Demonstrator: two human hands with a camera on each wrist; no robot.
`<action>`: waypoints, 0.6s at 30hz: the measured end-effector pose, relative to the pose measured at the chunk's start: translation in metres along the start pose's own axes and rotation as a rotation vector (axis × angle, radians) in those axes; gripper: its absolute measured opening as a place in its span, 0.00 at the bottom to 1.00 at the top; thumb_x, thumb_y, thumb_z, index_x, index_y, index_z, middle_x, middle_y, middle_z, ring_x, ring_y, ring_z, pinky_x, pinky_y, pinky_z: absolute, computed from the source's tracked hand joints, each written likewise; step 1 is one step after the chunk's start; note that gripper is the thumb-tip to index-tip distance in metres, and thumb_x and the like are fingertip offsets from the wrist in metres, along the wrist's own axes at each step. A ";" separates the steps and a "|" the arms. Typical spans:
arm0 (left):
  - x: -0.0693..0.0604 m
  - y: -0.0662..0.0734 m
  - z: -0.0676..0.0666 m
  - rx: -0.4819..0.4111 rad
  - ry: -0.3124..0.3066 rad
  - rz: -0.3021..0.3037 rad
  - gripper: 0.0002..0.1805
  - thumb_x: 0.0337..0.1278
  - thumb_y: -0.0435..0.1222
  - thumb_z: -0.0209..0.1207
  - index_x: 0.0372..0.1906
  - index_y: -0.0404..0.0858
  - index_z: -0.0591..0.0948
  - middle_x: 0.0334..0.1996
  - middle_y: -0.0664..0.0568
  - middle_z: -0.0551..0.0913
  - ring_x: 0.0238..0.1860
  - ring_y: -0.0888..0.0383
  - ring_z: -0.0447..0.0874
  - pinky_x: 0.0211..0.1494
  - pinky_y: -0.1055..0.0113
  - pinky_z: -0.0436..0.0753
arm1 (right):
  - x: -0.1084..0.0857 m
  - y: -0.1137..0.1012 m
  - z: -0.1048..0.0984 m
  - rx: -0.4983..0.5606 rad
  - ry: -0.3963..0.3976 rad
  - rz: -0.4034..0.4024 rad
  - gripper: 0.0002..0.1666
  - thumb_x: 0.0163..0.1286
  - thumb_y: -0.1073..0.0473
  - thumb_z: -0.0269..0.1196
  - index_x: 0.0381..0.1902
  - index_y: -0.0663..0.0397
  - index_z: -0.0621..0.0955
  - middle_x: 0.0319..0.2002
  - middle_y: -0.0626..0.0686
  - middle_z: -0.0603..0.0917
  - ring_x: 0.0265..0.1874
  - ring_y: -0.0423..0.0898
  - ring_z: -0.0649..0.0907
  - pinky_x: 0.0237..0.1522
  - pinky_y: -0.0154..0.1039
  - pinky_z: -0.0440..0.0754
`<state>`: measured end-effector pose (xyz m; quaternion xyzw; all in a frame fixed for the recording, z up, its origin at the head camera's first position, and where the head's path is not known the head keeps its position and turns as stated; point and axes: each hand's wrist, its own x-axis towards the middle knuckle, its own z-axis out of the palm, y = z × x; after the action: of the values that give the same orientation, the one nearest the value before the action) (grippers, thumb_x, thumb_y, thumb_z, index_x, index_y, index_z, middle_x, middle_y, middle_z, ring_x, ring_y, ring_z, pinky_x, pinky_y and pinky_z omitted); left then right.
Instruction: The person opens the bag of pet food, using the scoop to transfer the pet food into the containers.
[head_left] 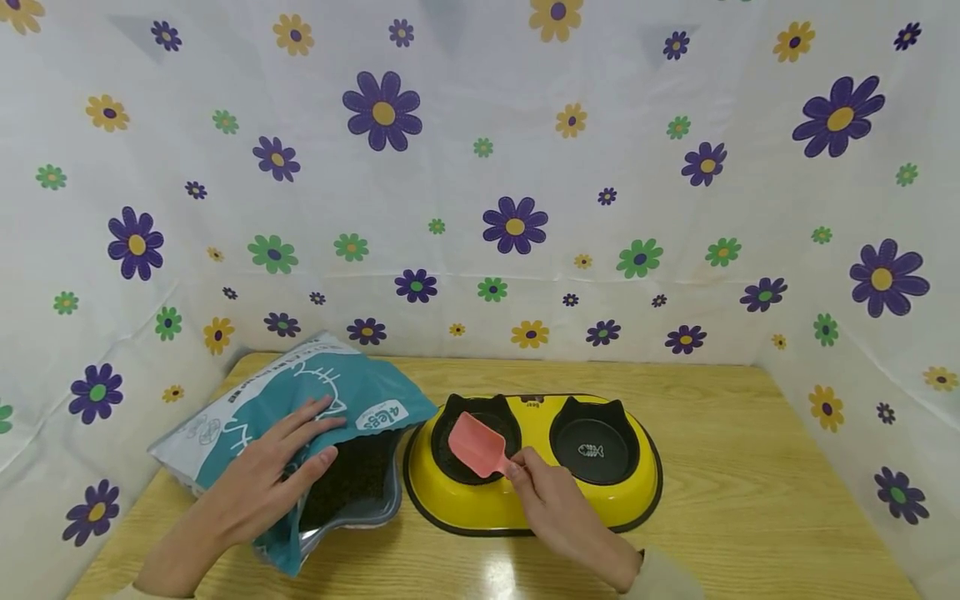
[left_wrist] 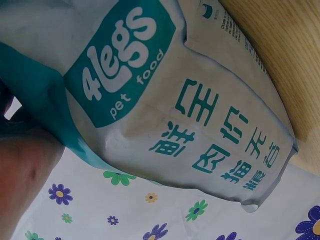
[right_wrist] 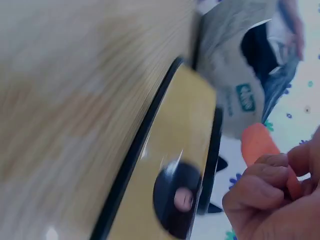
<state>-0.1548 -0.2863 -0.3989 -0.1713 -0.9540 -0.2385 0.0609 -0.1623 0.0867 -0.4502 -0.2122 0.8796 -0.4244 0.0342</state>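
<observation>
Pink scoop (head_left: 476, 444) gripped by curled right hand (head_left: 558, 500) over left bowl (head_left: 511, 423), fill unclear; open bag (head_left: 303, 383) pinched at edge by left hand (head_left: 262, 475); right bowl (head_left: 596, 430) apparently not yet filled.

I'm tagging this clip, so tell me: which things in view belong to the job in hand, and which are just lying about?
In the job:
- pink scoop, held by the right hand above a bowl
- open pet food bag, touched by the left hand
- yellow double feeder

Just surroundings:
- wooden table
- flowered cloth

I see no stray items.
</observation>
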 end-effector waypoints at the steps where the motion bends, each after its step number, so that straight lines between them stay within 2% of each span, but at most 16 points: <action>1: 0.000 0.000 0.000 0.000 -0.001 0.000 0.22 0.78 0.50 0.51 0.71 0.55 0.75 0.80 0.49 0.62 0.78 0.34 0.61 0.66 0.26 0.68 | 0.000 -0.002 0.000 0.099 -0.028 0.033 0.22 0.85 0.46 0.46 0.45 0.58 0.76 0.21 0.43 0.67 0.16 0.34 0.63 0.20 0.27 0.59; 3: 0.000 0.000 0.001 -0.002 0.000 0.001 0.22 0.78 0.50 0.51 0.71 0.56 0.75 0.80 0.50 0.62 0.78 0.34 0.61 0.66 0.26 0.68 | -0.001 -0.008 0.000 0.265 -0.084 0.089 0.24 0.85 0.45 0.45 0.46 0.61 0.75 0.22 0.45 0.68 0.17 0.36 0.63 0.20 0.29 0.60; 6: 0.000 0.001 0.000 -0.007 0.001 0.005 0.22 0.78 0.50 0.51 0.71 0.56 0.75 0.80 0.49 0.62 0.77 0.34 0.61 0.66 0.26 0.68 | -0.001 -0.016 0.002 0.456 -0.171 0.139 0.25 0.85 0.47 0.45 0.46 0.66 0.74 0.21 0.47 0.67 0.16 0.39 0.63 0.19 0.30 0.61; 9: 0.001 0.001 0.000 -0.007 0.001 0.000 0.22 0.78 0.51 0.51 0.71 0.56 0.75 0.80 0.50 0.63 0.78 0.34 0.61 0.66 0.26 0.68 | 0.001 -0.026 0.008 0.572 -0.246 0.151 0.23 0.85 0.50 0.46 0.45 0.68 0.73 0.20 0.47 0.66 0.15 0.40 0.62 0.19 0.30 0.60; 13: 0.001 0.002 0.000 0.000 0.000 -0.009 0.23 0.78 0.51 0.51 0.71 0.56 0.75 0.80 0.49 0.63 0.77 0.34 0.61 0.66 0.24 0.67 | 0.004 -0.040 0.019 0.586 -0.295 0.122 0.22 0.85 0.53 0.48 0.42 0.71 0.74 0.20 0.48 0.67 0.16 0.40 0.62 0.21 0.31 0.61; 18: 0.000 0.002 -0.001 -0.002 -0.003 -0.011 0.23 0.77 0.51 0.51 0.71 0.55 0.75 0.79 0.48 0.63 0.77 0.34 0.61 0.66 0.24 0.67 | 0.012 -0.057 0.034 0.441 -0.302 0.050 0.22 0.84 0.51 0.50 0.36 0.64 0.76 0.19 0.46 0.66 0.15 0.39 0.61 0.21 0.30 0.59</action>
<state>-0.1540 -0.2849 -0.3976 -0.1667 -0.9547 -0.2394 0.0579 -0.1454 0.0252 -0.4273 -0.2385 0.7557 -0.5685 0.2212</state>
